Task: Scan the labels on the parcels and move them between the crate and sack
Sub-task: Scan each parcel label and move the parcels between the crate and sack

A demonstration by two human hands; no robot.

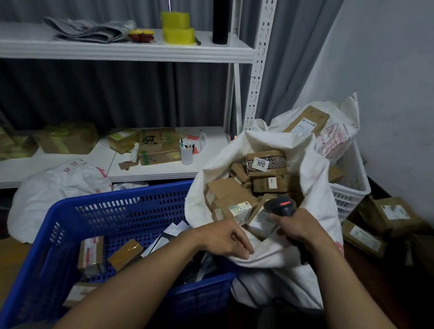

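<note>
A white sack stands open at the centre right, filled with several brown cardboard parcels. My right hand grips a black barcode scanner at the sack's mouth, its red window lit and facing up. My left hand rests on the sack's near rim, fingers curled over the cloth. The blue crate sits to the left and holds a few taped parcels and flat mailers.
A white basket behind the sack holds another sack with a parcel. More parcels lie on the floor at right. White shelving carries boxes, a cup, yellow tape rolls and a dark bottle. A crumpled white bag lies left of the crate.
</note>
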